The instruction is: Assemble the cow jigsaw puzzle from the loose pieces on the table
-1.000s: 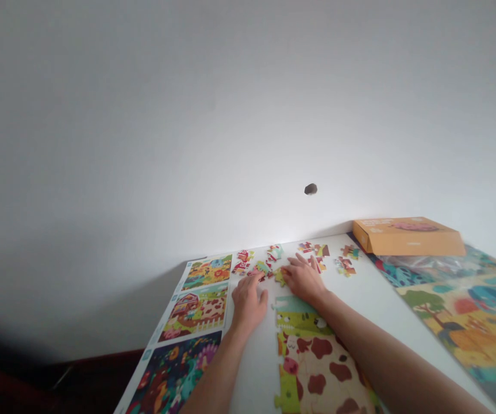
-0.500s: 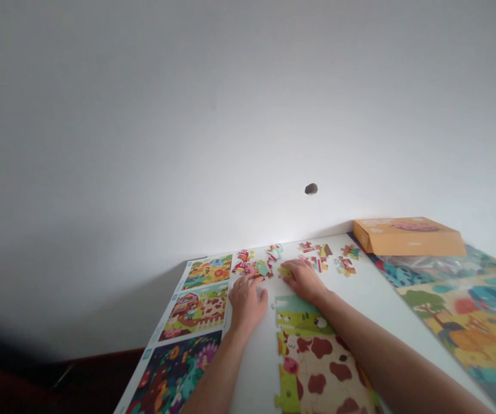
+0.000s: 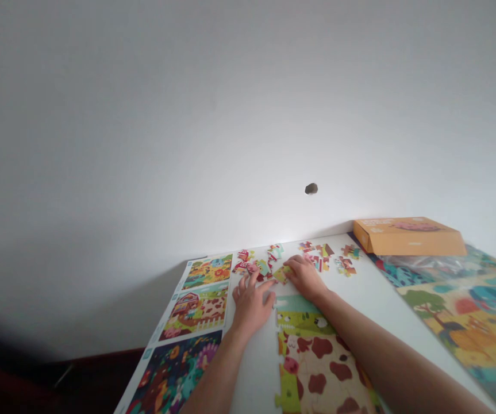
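My right hand [image 3: 306, 279] has its fingers bent onto a yellow-green puzzle piece [image 3: 280, 275] lying at the table's far side. My left hand [image 3: 252, 303] is beside it with fingers spread, its index fingertip close to that piece. Just beyond the left fingers is a cluster of loose puzzle pieces [image 3: 261, 268] in red, pink and green. Below my right hand and forearm lies a joined puzzle section [image 3: 316, 368] with a brown-spotted cow, grass and sheep; the forearm covers part of its right side.
A printed picture sheet [image 3: 200, 310] lies along the left edge. More loose pieces [image 3: 346, 265] are at the back right. An orange box [image 3: 415, 244] stands by the wall, with a clear plastic bag [image 3: 429, 265] and a large animal-scene puzzle [image 3: 467, 322] in front.
My left hand has shifted slightly right and its fingers have spread. The yellow-green piece under my right fingers shows more, and the right hand has moved slightly.
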The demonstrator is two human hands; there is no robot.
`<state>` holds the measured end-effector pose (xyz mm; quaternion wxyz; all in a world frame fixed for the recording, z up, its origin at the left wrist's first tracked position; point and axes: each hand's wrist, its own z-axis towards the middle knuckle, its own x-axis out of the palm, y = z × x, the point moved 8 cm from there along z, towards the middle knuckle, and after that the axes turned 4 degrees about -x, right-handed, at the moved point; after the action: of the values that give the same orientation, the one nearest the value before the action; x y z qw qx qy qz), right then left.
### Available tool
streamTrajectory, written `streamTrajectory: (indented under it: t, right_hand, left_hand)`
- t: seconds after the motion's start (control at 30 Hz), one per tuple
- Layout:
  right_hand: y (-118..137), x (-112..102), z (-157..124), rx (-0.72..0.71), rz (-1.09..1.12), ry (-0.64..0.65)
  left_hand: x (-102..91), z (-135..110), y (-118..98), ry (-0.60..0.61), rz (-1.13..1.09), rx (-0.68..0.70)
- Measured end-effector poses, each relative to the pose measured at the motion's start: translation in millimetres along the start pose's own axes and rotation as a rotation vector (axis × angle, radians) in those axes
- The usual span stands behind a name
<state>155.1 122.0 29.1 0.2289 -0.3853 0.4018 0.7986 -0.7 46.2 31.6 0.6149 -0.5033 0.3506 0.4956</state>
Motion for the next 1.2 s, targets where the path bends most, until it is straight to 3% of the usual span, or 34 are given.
streamTrajectory:
  t: [0.13, 0.33, 0.6, 0.83, 0.97, 1.2]
  right_hand:
    - [-4.4, -5.6, -2.4, 0.073, -0.048, -0.029]
    - [18.0, -0.6, -5.5, -0.077, -0.039, 0.050]
    - [8.2, -4.9, -4.8, 0.031, -0.086, 0.022]
    - [18.7, 2.0, -6.7, -0.079, -0.025, 0.093]
    - [26.4, 4.4, -9.1, -0.170, -0.003, 0.143]
    - [35.2, 4.4, -11.1, -0.203, -0.043, 0.197]
  left_hand:
    - [0.6, 0.7, -0.3, 0.002, 0.000, 0.005]
    - [1.4, 1.3, 0.2, 0.008, -0.024, 0.017]
    - [-0.9, 3.3, 5.4, -0.050, -0.038, -0.017]
    - [-4.6, 4.5, 4.9, -0.074, -0.062, -0.020]
    - [-4.1, 4.4, 3.3, -0.049, -0.070, -0.015]
    - [-0.4, 1.7, -4.6, 0.014, -0.148, 0.071]
